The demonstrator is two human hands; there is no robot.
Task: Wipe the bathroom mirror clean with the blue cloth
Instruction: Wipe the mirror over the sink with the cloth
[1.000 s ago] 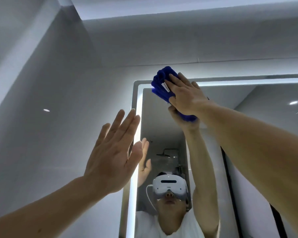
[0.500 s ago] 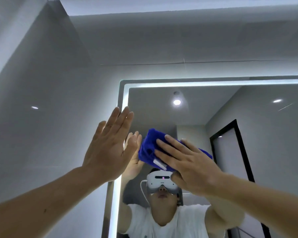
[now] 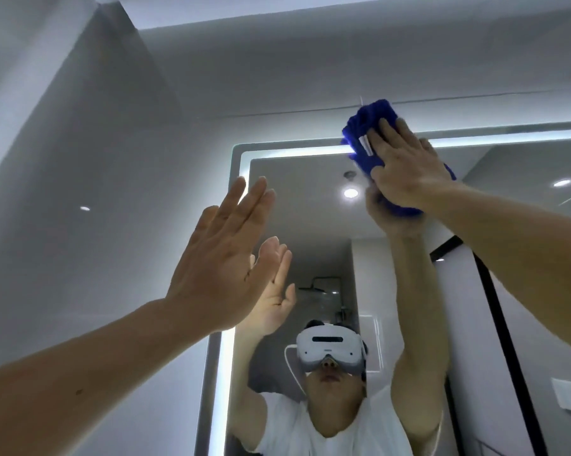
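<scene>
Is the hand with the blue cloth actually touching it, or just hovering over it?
Touching. The head view shows the right hand lying flat on the blue cloth, fingers spread over its folds, pressing it onto the mirror's top edge.

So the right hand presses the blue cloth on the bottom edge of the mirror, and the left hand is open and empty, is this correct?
Not quite. In the head view the right hand presses the blue cloth on the mirror's top edge, not the bottom. The left hand is open and empty.

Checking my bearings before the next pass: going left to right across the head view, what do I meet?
Left hand, flat and open → lit left edge of the mirror → reflected ceiling light → blue cloth → right hand pressing it at the top edge.
</scene>
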